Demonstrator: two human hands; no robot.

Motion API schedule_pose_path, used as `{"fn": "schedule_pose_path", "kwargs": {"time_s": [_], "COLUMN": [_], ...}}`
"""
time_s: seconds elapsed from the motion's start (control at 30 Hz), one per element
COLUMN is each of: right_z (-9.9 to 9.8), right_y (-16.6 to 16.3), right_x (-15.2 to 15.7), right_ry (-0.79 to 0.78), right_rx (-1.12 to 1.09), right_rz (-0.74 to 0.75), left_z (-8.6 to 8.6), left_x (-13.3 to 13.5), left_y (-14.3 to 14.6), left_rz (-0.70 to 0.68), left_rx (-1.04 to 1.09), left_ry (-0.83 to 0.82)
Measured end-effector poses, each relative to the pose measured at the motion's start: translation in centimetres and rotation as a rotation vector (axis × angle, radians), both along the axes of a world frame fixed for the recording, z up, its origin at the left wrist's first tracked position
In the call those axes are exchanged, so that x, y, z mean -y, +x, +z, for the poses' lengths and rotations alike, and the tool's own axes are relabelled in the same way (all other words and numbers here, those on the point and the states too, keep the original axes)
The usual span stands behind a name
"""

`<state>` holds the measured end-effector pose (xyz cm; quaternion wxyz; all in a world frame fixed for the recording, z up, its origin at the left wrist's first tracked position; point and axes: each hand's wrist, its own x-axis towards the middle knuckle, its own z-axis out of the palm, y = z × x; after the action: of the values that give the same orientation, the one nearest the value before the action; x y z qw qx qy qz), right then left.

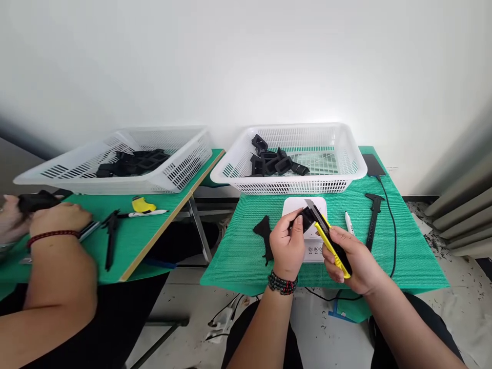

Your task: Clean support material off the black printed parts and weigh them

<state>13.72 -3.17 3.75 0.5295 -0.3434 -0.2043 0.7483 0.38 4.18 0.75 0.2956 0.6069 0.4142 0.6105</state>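
Observation:
My left hand (pixel 286 243), with a bead bracelet on the wrist, is closed around a small black plastic part (pixel 306 219) held above a white scale (pixel 307 207). My right hand (pixel 348 256) grips a yellow utility knife (pixel 326 238); its blade points up and left and touches the black part. A scrap of black material (pixel 264 231) lies on the green mesh mat (pixel 403 246) just left of my left hand.
A white basket (pixel 346 171) with several black parts stands behind the scale. A white marker (pixel 349 222), a black caliper (pixel 372 218), a phone (pixel 373 164) and its cable lie to the right. At the left table another person's hands (pixel 57 218) work beside a second basket (pixel 184 164).

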Motion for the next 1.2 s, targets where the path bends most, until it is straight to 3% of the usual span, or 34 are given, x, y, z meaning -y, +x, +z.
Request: {"fn": "schedule_pose_path", "kwargs": {"time_s": [0.13, 0.33, 0.5, 0.67, 0.83, 1.2], "right_z": [0.01, 0.2, 0.19, 0.03, -0.25, -0.04], "right_y": [-0.43, -0.21, -0.25, -0.44, -0.51, -0.92], "right_x": [0.03, -0.25, -0.23, -0.13, -0.48, -0.26], "right_ry": [-0.016, -0.03, -0.044, -0.052, -0.054, -0.035], "right_rx": [-0.014, -0.031, -0.042, -0.061, -0.094, -0.066], "right_rz": [0.004, 0.012, 0.033, 0.042, -0.029, 0.0], "left_z": [-0.25, -0.14, -0.23, -0.17, 0.17, -0.11], "left_x": [-0.2, -0.02, -0.09, 0.01, 0.14, 0.09], "left_y": [-0.12, 0.07, 0.04, 0.11, 0.31, 0.0], "left_rz": [0.061, -0.021, 0.053, -0.049, 0.028, 0.038], "left_rx": [0.034, 0.001, 0.023, -0.042, 0.018, 0.004], "left_ry": [-0.016, -0.047, -0.04, -0.063, -0.055, -0.051]}}
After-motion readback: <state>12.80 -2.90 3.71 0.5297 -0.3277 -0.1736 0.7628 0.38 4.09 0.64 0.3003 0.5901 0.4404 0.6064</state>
